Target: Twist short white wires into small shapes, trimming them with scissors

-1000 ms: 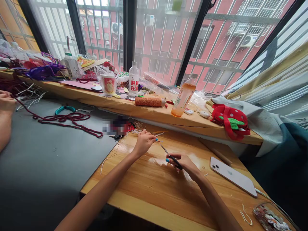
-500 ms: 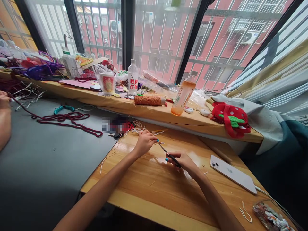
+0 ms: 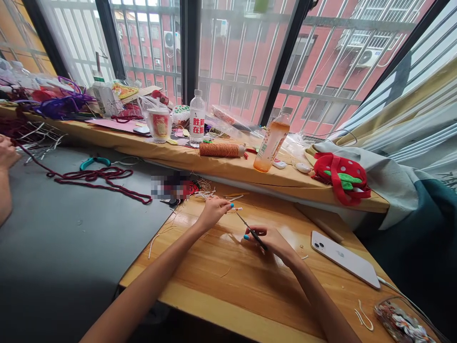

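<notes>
My left hand (image 3: 214, 209) is above the wooden table, its thumb and fingers pinched together on a short white cord (image 3: 238, 208) with a bit of orange on it. The cord's tip sticks out past the blue-painted thumbnail; the rest is hidden by the fingers. In my right hand (image 3: 269, 240) is a pair of dark-handled scissors (image 3: 257, 239), fingers wrapped round the handles. Their thin blades point up and left, just below the cord and apart from it. The blades look closed.
A white phone (image 3: 344, 258) on a cable lies right on the wooden table (image 3: 214, 295), with cord scraps (image 3: 363, 317) nearby. Bottles (image 3: 273, 143) and a thread spool (image 3: 221, 149) line the ledge behind. At far left another person's hand (image 3: 7, 152) holds dark red cord (image 3: 103, 188).
My left hand has shifted slightly left, and more of the cord's white tip shows. A small gap has opened between scissors and fingers. The other person's hand has moved slightly right.
</notes>
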A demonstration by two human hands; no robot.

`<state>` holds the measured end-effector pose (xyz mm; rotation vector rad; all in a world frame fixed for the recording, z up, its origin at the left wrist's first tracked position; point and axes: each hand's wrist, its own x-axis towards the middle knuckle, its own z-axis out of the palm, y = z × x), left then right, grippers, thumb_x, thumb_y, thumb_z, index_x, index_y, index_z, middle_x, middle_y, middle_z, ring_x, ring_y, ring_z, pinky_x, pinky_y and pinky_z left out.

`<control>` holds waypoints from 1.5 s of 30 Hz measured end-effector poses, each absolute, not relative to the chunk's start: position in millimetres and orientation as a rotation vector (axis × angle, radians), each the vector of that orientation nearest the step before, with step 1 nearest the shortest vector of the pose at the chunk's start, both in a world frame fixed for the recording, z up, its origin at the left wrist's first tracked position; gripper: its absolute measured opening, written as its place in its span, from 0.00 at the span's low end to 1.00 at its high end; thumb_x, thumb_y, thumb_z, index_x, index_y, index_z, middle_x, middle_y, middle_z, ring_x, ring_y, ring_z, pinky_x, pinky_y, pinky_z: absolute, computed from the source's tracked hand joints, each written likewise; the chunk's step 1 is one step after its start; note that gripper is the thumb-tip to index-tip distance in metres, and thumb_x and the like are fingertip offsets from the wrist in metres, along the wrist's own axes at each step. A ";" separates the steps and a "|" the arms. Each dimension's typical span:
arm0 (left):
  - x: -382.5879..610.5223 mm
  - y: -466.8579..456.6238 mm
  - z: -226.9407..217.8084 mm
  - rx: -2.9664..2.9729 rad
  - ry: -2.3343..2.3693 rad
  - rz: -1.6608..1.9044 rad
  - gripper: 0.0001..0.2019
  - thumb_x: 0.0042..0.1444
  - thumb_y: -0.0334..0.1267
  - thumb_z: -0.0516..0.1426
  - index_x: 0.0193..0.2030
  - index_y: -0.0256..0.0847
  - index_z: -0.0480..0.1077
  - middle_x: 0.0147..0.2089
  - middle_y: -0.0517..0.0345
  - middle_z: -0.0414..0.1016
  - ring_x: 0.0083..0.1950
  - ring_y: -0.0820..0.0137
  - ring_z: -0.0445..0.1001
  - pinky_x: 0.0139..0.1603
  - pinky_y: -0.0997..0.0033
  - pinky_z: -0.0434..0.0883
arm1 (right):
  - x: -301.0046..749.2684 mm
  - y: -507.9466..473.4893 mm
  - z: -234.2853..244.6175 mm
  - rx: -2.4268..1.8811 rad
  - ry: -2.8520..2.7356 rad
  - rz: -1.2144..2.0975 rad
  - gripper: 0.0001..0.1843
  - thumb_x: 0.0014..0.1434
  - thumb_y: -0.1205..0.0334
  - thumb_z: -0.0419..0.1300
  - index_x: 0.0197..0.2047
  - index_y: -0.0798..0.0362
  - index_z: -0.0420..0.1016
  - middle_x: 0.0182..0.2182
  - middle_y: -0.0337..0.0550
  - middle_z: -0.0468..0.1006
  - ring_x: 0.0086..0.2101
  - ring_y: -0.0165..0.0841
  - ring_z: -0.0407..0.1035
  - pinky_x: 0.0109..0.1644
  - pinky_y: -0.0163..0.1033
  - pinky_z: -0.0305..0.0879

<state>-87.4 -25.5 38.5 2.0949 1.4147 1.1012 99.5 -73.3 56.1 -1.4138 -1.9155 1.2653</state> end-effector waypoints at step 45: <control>-84.6 -28.4 39.3 2.189 1.404 1.044 0.11 0.52 0.38 0.50 0.25 0.41 0.71 0.25 0.62 0.72 0.31 0.72 0.65 0.40 0.69 0.54 | 103.4 -75.4 57.5 -1.339 -2.040 1.226 0.18 0.45 0.48 0.55 0.20 0.56 0.66 0.16 0.32 0.55 0.19 0.23 0.50 0.19 0.29 0.45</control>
